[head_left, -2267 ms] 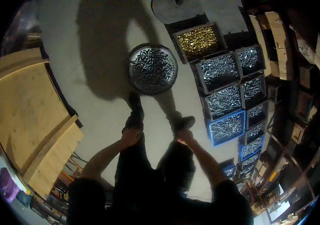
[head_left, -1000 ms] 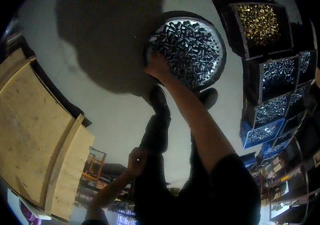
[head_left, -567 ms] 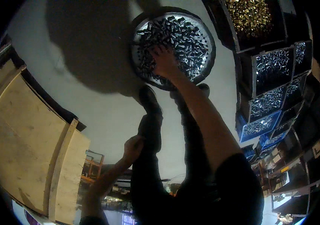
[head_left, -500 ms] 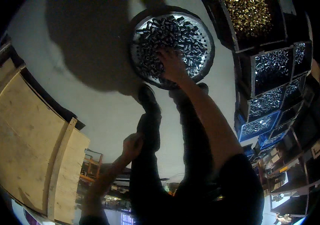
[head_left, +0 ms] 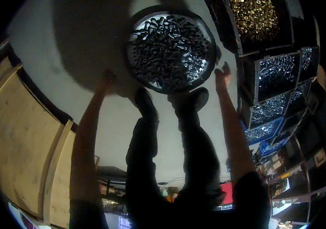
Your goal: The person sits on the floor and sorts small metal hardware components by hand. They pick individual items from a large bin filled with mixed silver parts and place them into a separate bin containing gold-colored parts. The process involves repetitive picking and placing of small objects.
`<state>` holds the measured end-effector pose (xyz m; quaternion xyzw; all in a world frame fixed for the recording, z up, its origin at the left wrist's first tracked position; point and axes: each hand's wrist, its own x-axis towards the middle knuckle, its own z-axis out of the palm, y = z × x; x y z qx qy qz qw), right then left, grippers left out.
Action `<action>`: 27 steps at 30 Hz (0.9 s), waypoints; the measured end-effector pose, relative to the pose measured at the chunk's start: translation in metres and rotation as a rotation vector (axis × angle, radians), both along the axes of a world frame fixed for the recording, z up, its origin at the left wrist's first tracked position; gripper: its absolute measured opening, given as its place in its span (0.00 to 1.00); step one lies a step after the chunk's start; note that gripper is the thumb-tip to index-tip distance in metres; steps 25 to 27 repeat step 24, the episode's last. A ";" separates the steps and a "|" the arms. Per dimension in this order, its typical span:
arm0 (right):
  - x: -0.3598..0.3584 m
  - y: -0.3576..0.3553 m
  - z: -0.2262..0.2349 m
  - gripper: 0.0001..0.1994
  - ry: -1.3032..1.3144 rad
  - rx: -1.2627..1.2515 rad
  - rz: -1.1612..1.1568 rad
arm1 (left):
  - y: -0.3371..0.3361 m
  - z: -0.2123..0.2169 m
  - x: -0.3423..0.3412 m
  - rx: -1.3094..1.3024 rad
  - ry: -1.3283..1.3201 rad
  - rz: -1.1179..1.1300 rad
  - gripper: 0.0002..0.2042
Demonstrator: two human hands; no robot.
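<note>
Both hands have moved since the earlier frames: the right hand (head_left: 222, 74), previously resting on the parts inside the round pan (head_left: 170, 47), is now outside its rim at the centre right of the frame, and the left hand (head_left: 107, 82), previously low near the legs, is now raised to the upper left of centre. The right hand is open, fingers extended upward and slightly spread, just beside the pan's right rim; contact with the rim cannot be confirmed. The left hand lies in shadow near the pan's lower-left rim; whether its fingers are spread or curled cannot be determined, and it appears empty.

The round pan sits on the pale floor (head_left: 94, 114) at the upper centre of the frame, filled with small grey metal fittings. Two dark shoes (head_left: 191, 99) stand directly below the pan, toes close to its lower rim.

At the upper right, a dark bin of brass-coloured fittings (head_left: 252, 17) stands beside the pan. Below it, along the right edge, a row of bins with silver fittings (head_left: 277, 70) continues downward, some of them blue. Light wooden boards (head_left: 17, 141) occupy the left side of the frame.
</note>
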<state>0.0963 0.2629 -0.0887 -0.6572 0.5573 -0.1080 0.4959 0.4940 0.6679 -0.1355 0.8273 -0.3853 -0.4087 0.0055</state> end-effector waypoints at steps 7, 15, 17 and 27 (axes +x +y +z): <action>-0.019 0.029 -0.056 0.10 -0.285 0.708 -0.222 | -0.144 0.004 0.001 -0.320 0.600 0.739 0.25; -0.015 0.052 -0.047 0.08 -0.343 0.923 -0.693 | -0.220 0.043 -0.022 -0.263 0.378 0.950 0.19; -0.023 0.053 -0.055 0.08 -0.312 0.890 -0.613 | -0.203 0.029 -0.016 -0.272 0.378 0.951 0.18; -0.027 0.065 -0.064 0.13 -0.110 0.565 -0.628 | -0.156 0.022 -0.028 -0.309 0.186 0.732 0.28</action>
